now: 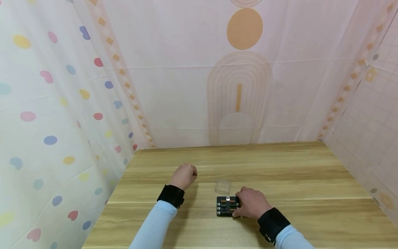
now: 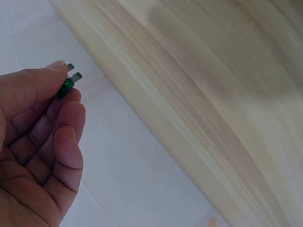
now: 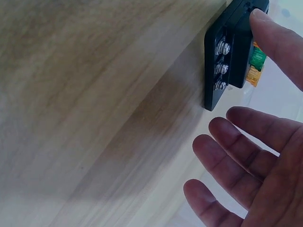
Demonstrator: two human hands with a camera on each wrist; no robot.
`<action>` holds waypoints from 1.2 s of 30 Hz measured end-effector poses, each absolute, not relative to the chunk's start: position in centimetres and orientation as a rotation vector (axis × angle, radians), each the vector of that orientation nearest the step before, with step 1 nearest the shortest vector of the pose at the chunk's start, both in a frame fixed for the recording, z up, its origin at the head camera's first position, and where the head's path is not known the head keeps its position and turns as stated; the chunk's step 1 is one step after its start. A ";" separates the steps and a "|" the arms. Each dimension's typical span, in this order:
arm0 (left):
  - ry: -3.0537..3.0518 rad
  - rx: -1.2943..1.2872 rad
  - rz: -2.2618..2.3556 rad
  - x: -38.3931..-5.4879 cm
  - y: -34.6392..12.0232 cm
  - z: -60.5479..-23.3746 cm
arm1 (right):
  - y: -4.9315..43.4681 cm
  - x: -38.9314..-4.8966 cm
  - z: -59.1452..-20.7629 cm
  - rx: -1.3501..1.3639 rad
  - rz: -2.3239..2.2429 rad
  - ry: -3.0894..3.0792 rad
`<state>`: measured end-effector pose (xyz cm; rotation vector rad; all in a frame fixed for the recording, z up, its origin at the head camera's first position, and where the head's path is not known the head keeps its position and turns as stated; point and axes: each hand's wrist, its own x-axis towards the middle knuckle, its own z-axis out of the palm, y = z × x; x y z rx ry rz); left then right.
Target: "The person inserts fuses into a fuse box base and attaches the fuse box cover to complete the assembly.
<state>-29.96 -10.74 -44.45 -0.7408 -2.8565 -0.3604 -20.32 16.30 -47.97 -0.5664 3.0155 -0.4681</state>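
Observation:
My left hand point(image 1: 183, 176) is raised over the table, left of a black fuse block point(image 1: 228, 209). Between its thumb and index finger it pinches a green blade fuse point(image 2: 66, 88), whose two metal prongs point outward; the other fingers curl loosely below. My right hand point(image 1: 252, 203) is at the right side of the block. Its thumb rests on the block's near corner in the right wrist view, while the other fingers point(image 3: 227, 161) are spread past the far end. Orange and green fuses point(image 3: 257, 58) sit in the block, and screw terminals point(image 3: 222, 68) line its side.
A clear plastic cover point(image 1: 223, 186) lies on the wooden table point(image 1: 295, 173) just behind the fuse block. Patterned curtains point(image 1: 174, 97) hang along the table's back and left edges. Each wrist wears a black band point(image 1: 171, 196).

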 end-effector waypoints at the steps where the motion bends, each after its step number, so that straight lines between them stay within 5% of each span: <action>1: -2.852 -0.748 -0.369 -29.9 -10.7 -44.4 | 16.3 -20.3 -47.9 -0.568 -0.466 3.016; 36: -2.788 -0.903 -0.401 -26.8 -7.5 -43.4 | 15.4 -20.2 -48.3 -0.712 -0.430 3.006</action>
